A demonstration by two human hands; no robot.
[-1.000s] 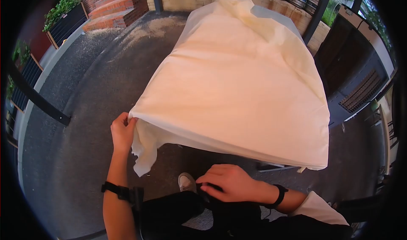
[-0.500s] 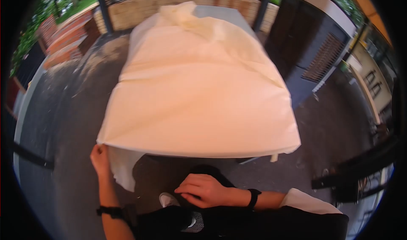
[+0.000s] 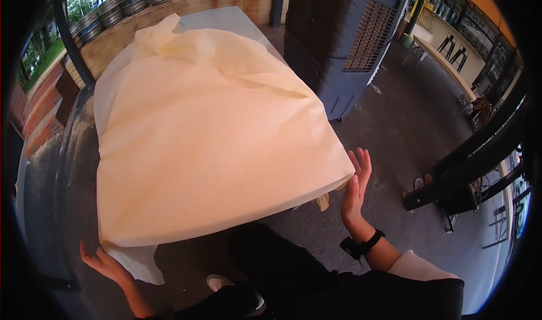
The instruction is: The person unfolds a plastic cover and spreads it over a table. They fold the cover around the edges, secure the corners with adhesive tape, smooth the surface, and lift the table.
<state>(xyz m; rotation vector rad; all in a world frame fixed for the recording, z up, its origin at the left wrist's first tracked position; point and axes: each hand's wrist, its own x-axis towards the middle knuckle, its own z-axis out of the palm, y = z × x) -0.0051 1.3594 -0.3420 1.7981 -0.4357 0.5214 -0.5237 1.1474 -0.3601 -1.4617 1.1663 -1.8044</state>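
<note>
A thin cream-coloured cover sheet (image 3: 220, 145) lies over a long table, smooth near me and bunched up toward the far end. Past the crumpled part, a bare grey stretch of the tabletop (image 3: 231, 22) shows. My left hand (image 3: 107, 266) is at the near left corner, fingers spread, beside a flap of the sheet that hangs down. At the near right corner my right hand (image 3: 355, 190) stands with fingers stretched upward, its palm side against the sheet's edge. A small crumpled end of the sheet dangles below that corner.
A large grey air cooler (image 3: 344, 49) stands beyond the table's right side. Several metal kegs (image 3: 135, 1) line a low wall at the back. Brick steps (image 3: 42, 108) rise at left. A dark metal beam (image 3: 468, 173) and a wooden bench (image 3: 446, 66) are at right.
My view has turned to the right. My right hand has gone from in front of my body to the near right corner. My left hand has let go of the left corner and opened.
</note>
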